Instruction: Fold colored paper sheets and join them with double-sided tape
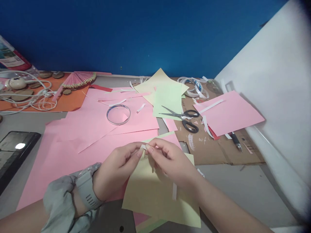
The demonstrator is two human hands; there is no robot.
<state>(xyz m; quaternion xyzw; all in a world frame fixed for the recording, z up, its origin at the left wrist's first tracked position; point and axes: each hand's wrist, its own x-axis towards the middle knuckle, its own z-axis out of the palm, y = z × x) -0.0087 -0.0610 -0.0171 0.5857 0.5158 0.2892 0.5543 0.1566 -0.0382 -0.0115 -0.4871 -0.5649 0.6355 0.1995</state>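
Between the fingertips of my left hand (121, 161) and my right hand (170, 158) a small white strip (143, 147) is pinched, short and narrow like tape or paper. Both hands are closed on it and nearly touch each other. Right below them lies a yellow sheet of paper (155, 200), with another white strip (174, 191) on it by my right wrist. Pink sheets (80, 171) spread out under and left of my left hand. Black-handled scissors (190, 114) rest with blades apart beyond my right hand.
A roll of tape (118, 114) lies on the pink paper. Further off are green paper (167, 97), white tape rolls (194, 87) and a pink folded fan (79, 80). Cardboard (209, 152) bears a pen (235, 142) and a pink sheet (233, 113). A phone (17, 152) sits at left.
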